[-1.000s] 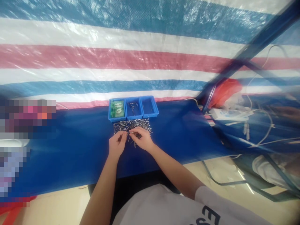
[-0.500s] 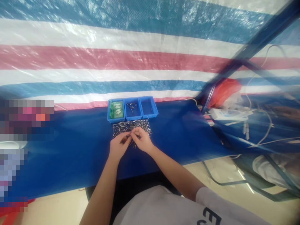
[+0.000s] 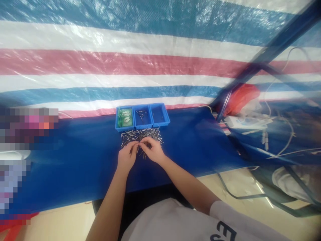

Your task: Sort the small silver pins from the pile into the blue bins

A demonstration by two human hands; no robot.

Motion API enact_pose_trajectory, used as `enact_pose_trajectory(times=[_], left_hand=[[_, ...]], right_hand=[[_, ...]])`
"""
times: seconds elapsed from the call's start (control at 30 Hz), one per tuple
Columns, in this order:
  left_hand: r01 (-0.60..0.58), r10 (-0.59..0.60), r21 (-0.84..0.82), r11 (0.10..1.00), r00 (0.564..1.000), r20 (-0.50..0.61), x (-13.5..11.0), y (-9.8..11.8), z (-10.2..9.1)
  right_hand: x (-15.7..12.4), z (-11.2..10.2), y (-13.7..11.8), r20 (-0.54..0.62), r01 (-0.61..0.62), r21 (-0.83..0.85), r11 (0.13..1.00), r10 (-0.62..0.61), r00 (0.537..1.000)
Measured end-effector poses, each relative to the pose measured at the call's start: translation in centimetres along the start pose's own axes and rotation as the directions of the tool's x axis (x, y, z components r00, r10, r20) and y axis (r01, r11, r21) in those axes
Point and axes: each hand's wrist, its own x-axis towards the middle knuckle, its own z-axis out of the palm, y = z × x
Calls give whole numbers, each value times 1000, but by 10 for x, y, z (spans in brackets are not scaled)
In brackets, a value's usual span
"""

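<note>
My left hand and my right hand meet fingertip to fingertip over the near edge of a pile of thin metal pins. Both hands are closed in a pinch. Whatever sits between the fingertips is too small to make out. Just beyond the pile stand three joined blue bins. The left bin holds a green bag with small whitish pieces on it. Several metal pins lie in the middle bin, and a few in the right bin.
The blue tabletop spreads to both sides. A striped plastic sheet hangs behind it. At the right, a dark metal frame stands near a red bag and white cables. Pixelated shapes fill the left edge.
Both hands stay over the pile's near edge, still pinching. The fingertips have shifted slightly, with the left fingers a little more upright. Bins and pile look the same.
</note>
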Motion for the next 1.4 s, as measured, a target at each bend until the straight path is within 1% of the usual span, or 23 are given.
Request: enact_pose_trajectory(times=[0.17, 0.37, 0.47, 0.57, 0.73, 0.83, 0.93, 1.0, 1.03, 1.1, 1.13, 1.2, 1.27, 1.33, 1.4], left_hand=[[73, -73, -11, 997, 997, -1, 0, 2, -2], [127, -127, -9, 992, 992, -14, -1, 2, -2], [179, -179, -18, 984, 984, -22, -1, 1, -2], [203, -204, -14, 979, 978, -39, -1, 0, -2], [208, -208, -7, 978, 977, -49, -1, 1, -2], [210, -210, -3, 978, 977, -47, 0, 3, -2], [215, -214, 1, 977, 976, -48, 0, 3, -3], [219, -219, 0, 976, 974, -50, 0, 4, -3], [221, -220, -1, 975, 974, -51, 0, 4, -3], [218, -218, -5, 976, 975, -51, 0, 4, -3], [214, -214, -6, 977, 976, -50, 0, 3, -3], [201, -201, -7, 980, 978, -56, 0, 3, -3], [190, -190, -7, 982, 980, -64, 0, 2, -3], [191, -191, -1, 982, 979, -67, 1, 2, -3], [192, -191, 6, 981, 979, -66, 1, 3, -3]], right_hand=[[0, -3, -2, 12, -9, -12, 1000, 9, 1000], [0, -1, 3, 22, -84, 109, 990, 82, 996], [1, 1, 5, -29, -114, 207, 972, 122, 992], [3, 1, 6, -89, -134, 288, 948, 166, 982], [6, -3, 8, -117, -174, 384, 907, 234, 965], [10, -4, 11, -116, -141, 432, 891, 210, 971], [15, -5, 13, -104, -44, 437, 899, 99, 990], [16, -7, 14, -97, 5, 359, 933, 32, 995], [15, -8, 14, -101, 21, 281, 959, 8, 995], [13, -10, 14, -104, 51, 65, 997, -44, 994], [11, -12, 14, -83, 71, -55, 996, -75, 994], [8, -12, 15, 11, 123, -271, 955, -125, 992], [5, -12, 16, 121, 177, -416, 892, -138, 983], [4, -10, 17, 185, 216, -491, 844, -141, 973], [3, -8, 17, 214, 237, -516, 823, -144, 966]])
